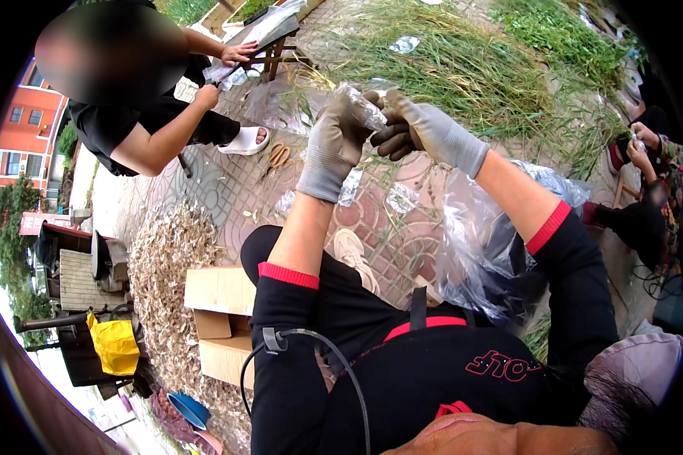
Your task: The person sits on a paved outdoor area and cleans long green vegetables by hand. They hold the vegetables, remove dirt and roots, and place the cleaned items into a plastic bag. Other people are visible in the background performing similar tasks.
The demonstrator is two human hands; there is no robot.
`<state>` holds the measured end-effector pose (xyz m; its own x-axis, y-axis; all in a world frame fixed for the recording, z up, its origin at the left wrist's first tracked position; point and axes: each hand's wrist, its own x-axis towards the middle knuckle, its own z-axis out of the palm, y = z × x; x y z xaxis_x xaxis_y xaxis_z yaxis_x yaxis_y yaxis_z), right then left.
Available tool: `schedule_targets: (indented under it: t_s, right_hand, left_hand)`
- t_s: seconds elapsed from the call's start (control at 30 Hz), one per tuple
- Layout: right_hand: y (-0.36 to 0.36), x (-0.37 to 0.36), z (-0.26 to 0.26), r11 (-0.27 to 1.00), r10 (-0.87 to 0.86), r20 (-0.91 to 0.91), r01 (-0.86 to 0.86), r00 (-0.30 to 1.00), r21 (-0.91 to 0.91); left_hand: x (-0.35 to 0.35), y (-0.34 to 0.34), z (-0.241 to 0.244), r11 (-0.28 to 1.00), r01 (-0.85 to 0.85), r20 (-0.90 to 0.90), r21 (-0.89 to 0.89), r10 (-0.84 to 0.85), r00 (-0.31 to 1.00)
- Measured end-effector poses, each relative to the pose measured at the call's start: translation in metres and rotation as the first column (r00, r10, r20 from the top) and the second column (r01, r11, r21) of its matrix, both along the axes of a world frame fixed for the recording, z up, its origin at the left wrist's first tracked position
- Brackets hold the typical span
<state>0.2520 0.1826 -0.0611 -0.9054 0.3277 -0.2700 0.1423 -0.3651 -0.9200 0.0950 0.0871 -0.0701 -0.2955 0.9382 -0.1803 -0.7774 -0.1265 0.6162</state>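
Observation:
Both hands wear gray knit gloves with dirty, darkened palms and fingers. My left hand (338, 133) is closed on a crumpled piece of clear, shiny plastic film (367, 111). My right hand (412, 128) is just to its right, fingers apart and partly curled, by the film's free end; whether it touches the film is unclear. Below the hands, small plastic pieces (402, 198) lie on the patterned paving (353, 219). A large clear plastic bag (469, 239) rests beneath my right forearm. Orange-handled scissors (279, 154) lie on the ground to the left.
Cut grass (461, 79) is heaped beyond the hands. At upper left, a person (148, 125) works at a small wooden stand (273, 54); another person's hands (644, 142) are at far right. An open cardboard box (219, 290) stands beside a pile of dry, pale plant matter (168, 273).

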Motion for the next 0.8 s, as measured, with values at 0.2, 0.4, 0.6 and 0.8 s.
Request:
schedule_targets:
  t_s: [0.2,0.4,0.6,0.8]
  right_hand:
    - [-0.007,-0.004,-0.003,0.964,-0.036,0.039,0.024,0.999,0.263]
    - [-0.010,-0.004,0.004,0.854,0.013,0.063,-0.044,0.998,0.518]
    - [-0.023,-0.002,0.009,0.849,0.036,-0.011,-0.025,0.999,0.528]
    - [-0.006,-0.006,-0.013,0.830,-0.024,-0.035,0.040,0.999,0.556]
  left_hand:
    - [-0.008,-0.001,-0.016,0.967,0.193,-0.006,0.167,-0.195,0.981]
    - [-0.015,-0.002,-0.015,0.962,0.186,-0.110,0.197,-0.167,0.980]
    - [0.000,-0.023,0.020,0.975,0.073,-0.155,0.212,-0.040,0.987]
    - [-0.052,-0.053,0.043,0.985,0.068,0.068,0.161,-0.080,0.994]
